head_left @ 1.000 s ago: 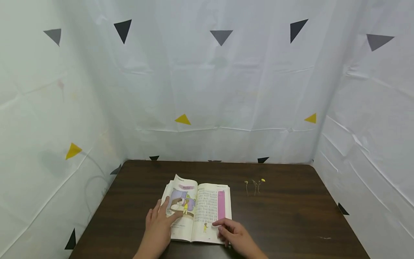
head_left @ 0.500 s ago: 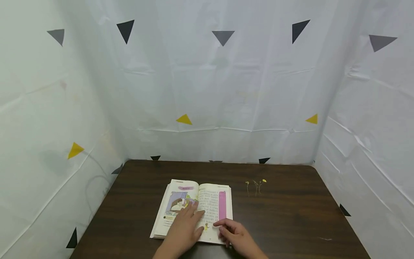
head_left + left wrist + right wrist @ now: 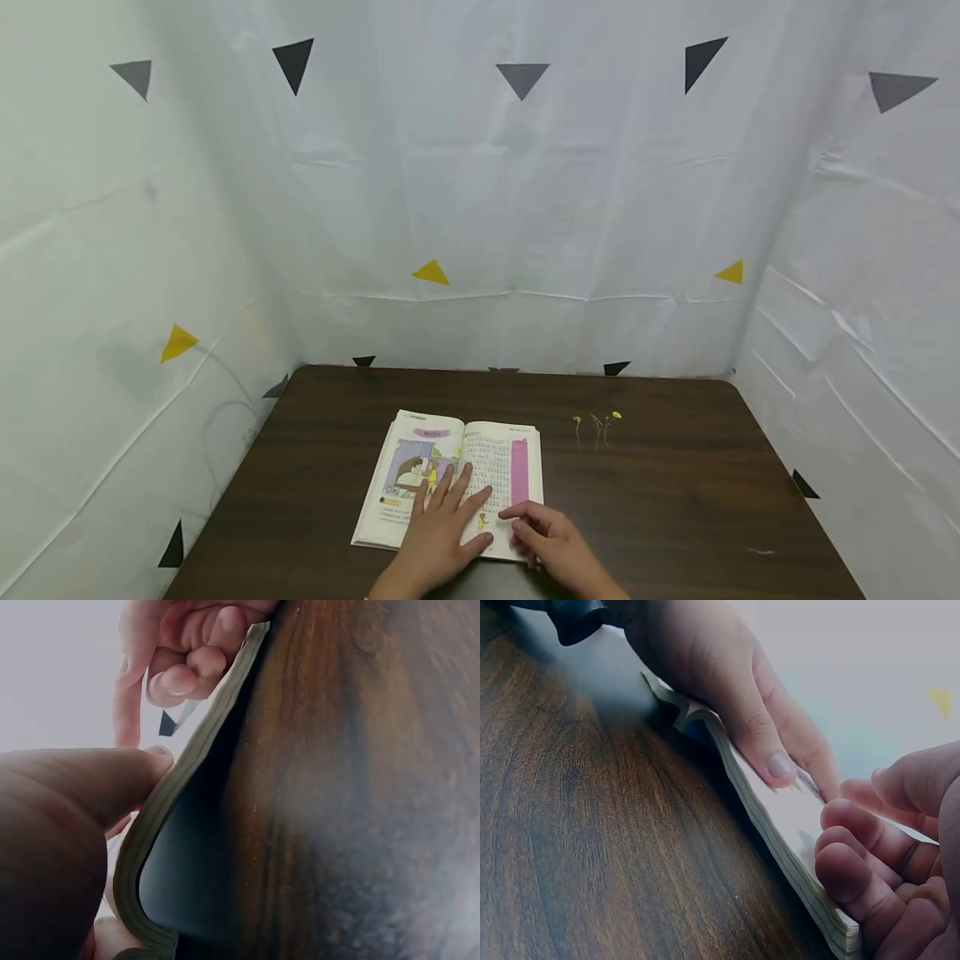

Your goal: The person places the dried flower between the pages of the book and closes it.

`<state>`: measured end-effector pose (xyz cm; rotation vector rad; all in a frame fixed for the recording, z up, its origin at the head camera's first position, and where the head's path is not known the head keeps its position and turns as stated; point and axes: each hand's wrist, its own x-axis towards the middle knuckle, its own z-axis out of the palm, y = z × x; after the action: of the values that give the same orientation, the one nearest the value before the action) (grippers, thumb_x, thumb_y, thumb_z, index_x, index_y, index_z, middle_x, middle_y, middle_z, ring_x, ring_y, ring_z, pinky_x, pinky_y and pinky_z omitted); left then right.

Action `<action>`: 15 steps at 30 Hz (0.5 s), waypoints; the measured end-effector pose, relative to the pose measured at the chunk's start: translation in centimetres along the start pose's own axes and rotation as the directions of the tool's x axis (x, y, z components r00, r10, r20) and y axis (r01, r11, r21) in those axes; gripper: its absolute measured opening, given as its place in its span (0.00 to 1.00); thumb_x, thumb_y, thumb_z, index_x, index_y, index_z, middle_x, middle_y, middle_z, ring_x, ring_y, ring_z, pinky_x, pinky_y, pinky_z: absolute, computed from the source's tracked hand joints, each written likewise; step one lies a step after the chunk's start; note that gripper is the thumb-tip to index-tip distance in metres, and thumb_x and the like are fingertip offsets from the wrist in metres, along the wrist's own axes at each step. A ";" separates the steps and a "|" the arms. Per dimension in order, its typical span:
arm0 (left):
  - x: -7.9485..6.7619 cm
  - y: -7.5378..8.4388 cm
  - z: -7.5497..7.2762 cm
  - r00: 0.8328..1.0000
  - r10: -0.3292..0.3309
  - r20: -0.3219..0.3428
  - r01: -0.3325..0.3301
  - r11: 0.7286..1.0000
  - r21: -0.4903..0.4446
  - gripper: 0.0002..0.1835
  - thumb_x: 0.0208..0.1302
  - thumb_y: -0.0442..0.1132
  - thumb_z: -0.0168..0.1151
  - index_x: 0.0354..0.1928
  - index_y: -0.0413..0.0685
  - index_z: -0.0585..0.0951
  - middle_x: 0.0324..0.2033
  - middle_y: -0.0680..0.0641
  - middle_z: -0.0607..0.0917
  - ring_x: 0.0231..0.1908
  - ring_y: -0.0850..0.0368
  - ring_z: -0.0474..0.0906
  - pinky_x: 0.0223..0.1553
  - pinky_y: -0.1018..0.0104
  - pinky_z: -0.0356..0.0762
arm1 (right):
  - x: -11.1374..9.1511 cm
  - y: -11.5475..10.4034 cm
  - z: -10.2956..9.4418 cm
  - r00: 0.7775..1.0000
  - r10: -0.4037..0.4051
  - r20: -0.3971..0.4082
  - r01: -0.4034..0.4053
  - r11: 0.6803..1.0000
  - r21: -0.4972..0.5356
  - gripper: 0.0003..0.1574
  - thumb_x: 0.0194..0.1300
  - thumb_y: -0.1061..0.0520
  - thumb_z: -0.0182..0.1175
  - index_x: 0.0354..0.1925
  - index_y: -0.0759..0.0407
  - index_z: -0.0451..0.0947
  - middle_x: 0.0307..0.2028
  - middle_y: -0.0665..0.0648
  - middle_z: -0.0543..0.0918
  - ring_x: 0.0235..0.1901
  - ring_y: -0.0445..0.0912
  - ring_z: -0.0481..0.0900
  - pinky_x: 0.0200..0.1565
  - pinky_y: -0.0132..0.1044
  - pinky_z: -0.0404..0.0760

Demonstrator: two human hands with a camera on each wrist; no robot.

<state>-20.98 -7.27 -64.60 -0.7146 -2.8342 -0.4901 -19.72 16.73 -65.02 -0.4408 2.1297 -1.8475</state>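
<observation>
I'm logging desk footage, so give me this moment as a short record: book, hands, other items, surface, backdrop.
Book: open, picture on left page, pink strip on right
Left hand: fingers spread across the book's lower middle
Right hand: at the right page's lower outer corner, index finger extended
Other items: thin sprigs with yellow heads, right of the book
Surface: dark wooden table
Backdrop: white sheeting with triangles

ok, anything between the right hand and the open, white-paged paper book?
Nothing visible. The right hand is at the lower right corner of the open, white-paged paper book; the spread left hand covers only its lower middle. The thin, yellow-flowered stems lie off to the right.
</observation>
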 end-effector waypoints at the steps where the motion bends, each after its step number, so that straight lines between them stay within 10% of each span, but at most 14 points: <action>1: 0.1 0.0 0.0 1.000 -0.009 0.000 0.009 1.000 0.001 0.35 0.65 0.69 0.57 0.73 0.75 0.68 0.80 0.47 0.58 0.79 0.41 0.52 0.71 0.26 0.46 | 0.1 0.0 0.0 1.000 0.001 0.000 -0.001 1.000 0.001 0.18 0.78 0.53 0.53 0.58 0.60 0.79 0.34 0.65 0.80 0.26 0.38 0.78 0.25 0.36 0.83; 10: 0.3 0.4 -0.1 0.999 -0.050 -0.021 0.051 0.998 0.021 0.38 0.61 0.73 0.57 0.72 0.75 0.69 0.79 0.41 0.58 0.79 0.38 0.51 0.65 0.17 0.40 | 0.2 -0.4 -0.1 0.997 -0.009 -0.071 0.009 1.000 0.009 0.17 0.76 0.52 0.56 0.54 0.60 0.80 0.32 0.65 0.80 0.24 0.40 0.77 0.24 0.38 0.83; 15: -0.1 0.3 0.4 0.999 -0.032 0.020 0.031 0.998 0.048 0.47 0.53 0.83 0.52 0.75 0.77 0.64 0.80 0.40 0.54 0.80 0.38 0.48 0.63 0.14 0.40 | -0.2 -0.8 -0.8 0.941 0.008 -0.337 -0.041 0.995 -0.091 0.10 0.73 0.52 0.60 0.46 0.55 0.84 0.28 0.58 0.80 0.22 0.40 0.76 0.22 0.35 0.80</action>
<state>-20.81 -6.93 -64.95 -0.6711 -2.8697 -0.4201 -19.82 17.42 -64.12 -0.1209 2.4389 -1.9259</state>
